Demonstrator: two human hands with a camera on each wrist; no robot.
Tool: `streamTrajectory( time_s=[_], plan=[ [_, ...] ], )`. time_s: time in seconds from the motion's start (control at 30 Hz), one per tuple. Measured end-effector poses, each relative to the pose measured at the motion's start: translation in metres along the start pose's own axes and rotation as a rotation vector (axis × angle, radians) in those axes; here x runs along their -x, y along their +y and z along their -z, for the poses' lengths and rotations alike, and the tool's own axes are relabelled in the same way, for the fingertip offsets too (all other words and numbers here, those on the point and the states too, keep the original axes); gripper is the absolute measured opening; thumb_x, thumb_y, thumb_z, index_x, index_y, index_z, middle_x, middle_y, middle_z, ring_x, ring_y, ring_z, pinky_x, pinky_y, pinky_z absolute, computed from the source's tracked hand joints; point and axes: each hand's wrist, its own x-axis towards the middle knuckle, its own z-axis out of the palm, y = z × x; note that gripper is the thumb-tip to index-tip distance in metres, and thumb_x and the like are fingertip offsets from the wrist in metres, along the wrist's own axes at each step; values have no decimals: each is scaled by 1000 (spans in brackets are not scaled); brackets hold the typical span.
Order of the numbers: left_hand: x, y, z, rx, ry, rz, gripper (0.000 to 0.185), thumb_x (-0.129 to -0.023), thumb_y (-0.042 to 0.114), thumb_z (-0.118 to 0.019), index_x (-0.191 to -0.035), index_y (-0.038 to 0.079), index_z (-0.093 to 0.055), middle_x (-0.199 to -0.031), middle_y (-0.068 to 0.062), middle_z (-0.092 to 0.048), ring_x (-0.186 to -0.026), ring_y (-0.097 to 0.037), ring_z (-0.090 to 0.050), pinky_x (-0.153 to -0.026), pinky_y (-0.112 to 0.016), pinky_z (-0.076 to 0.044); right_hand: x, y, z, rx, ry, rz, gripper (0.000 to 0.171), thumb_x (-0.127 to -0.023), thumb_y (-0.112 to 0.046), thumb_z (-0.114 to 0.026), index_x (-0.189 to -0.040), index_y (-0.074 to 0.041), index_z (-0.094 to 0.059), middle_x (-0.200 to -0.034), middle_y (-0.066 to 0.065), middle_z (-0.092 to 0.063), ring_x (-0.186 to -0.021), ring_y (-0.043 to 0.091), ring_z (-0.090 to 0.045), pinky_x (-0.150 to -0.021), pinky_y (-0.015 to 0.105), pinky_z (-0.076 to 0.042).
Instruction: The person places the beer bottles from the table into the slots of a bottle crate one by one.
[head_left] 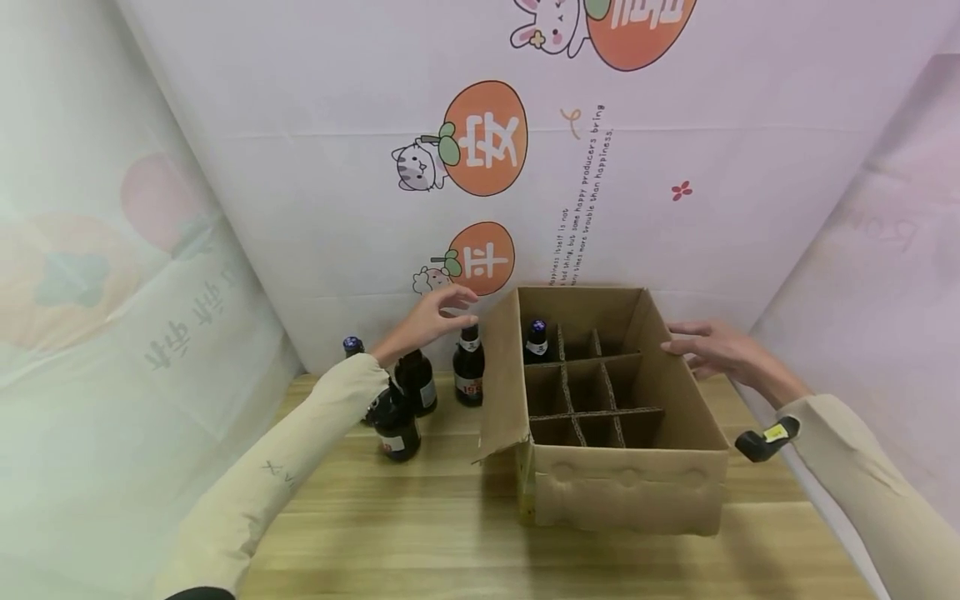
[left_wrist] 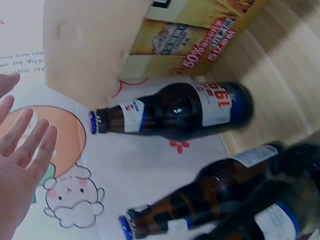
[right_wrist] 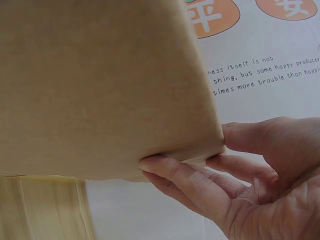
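Note:
My left hand (head_left: pixel 431 321) hovers above a brown beer bottle (head_left: pixel 469 375) left of the cardboard box (head_left: pixel 686 383), fingers loosely spread and holding nothing. In the left wrist view this bottle (left_wrist: pixel 175 112) stands apart from the palm, with a blue cap and a white label. My right hand (head_left: pixel 716 354) is at the box's right side; in the right wrist view its fingers (right_wrist: pixel 185 175) grip the lower corner of a hanging flap (right_wrist: pixel 110 90). Dividers (head_left: pixel 592 362) split the open box into compartments, and one bottle (head_left: pixel 537 343) stands in the back left one.
More dark bottles (head_left: pixel 396 429) stand on the wooden table (head_left: pixel 405 525) left of the box, under my left forearm. The box's left flap (head_left: pixel 501 383) and front flap (head_left: pixel 628 492) hang outward. A printed white sheet (head_left: pixel 337 208) covers the wall behind.

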Motion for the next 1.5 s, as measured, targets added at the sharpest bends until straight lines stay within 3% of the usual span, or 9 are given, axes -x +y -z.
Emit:
streamTrajectory(
  time_s=[0.2, 0.5, 0.63, 0.83, 1.13, 1.33, 1.5],
  plan=[
    [15, -12, 7, 17, -12, 54, 37, -92, 26, -69, -127, 18, -59, -134, -6, -58, -126, -31, -55, -102, -47, -49, -1, 1, 0, 17, 11, -7, 76, -99, -34, -57, -155, -1, -18, -147, 33, -36, -128, 55, -46, -89, 38, -58],
    [41, -24, 13, -19, -16, 55, 34, -94, 17, -67, -127, 10, -59, -133, -11, -58, -123, -30, -56, -105, -48, -46, -2, 3, 0, 26, 18, -7, 75, -99, -33, -57, -155, -1, -19, -147, 30, -38, -128, 55, -45, -87, 36, -58],
    [54, -29, 16, -68, -11, 68, 34, -95, 25, -66, -127, 14, -60, -135, -11, -59, -123, -29, -57, -103, -47, -48, -1, 3, 1, 33, 13, 2, 74, -99, -33, -56, -155, -1, -19, -147, 30, -39, -128, 54, -46, -85, 34, -58],
    [75, -38, 21, -116, 3, 113, 29, -95, 29, -66, -123, 23, -61, -128, 0, -62, -120, -24, -59, -103, -47, -48, -3, 4, 0, 31, 11, -3, 75, -99, -34, -57, -155, -2, -18, -147, 30, -38, -129, 54, -45, -85, 34, -58],
    [101, -54, 23, -121, -5, 115, 33, -91, 33, -70, -121, 21, -63, -126, -10, -65, -117, -31, -61, -101, -52, -48, -4, 3, 1, 35, 1, -13, 75, -100, -35, -55, -155, -2, -17, -149, 30, -36, -131, 55, -42, -88, 35, -57],
    [116, -63, 25, -69, 0, 158, 35, -88, 36, -73, -120, 25, -63, -123, 0, -65, -118, -33, -61, -96, -44, -51, -4, 4, 1, 50, 1, -12, 75, -100, -35, -55, -155, -2, -17, -149, 32, -35, -130, 56, -42, -87, 36, -57],
    [125, -70, 27, -86, 6, 157, 37, -88, 34, -74, -121, 22, -63, -124, -7, -64, -114, -32, -60, -88, -30, -52, -3, 4, 2, 49, -1, -7, 75, -100, -35, -55, -155, -1, -16, -149, 32, -35, -130, 56, -42, -88, 36, -57]
  ],
)
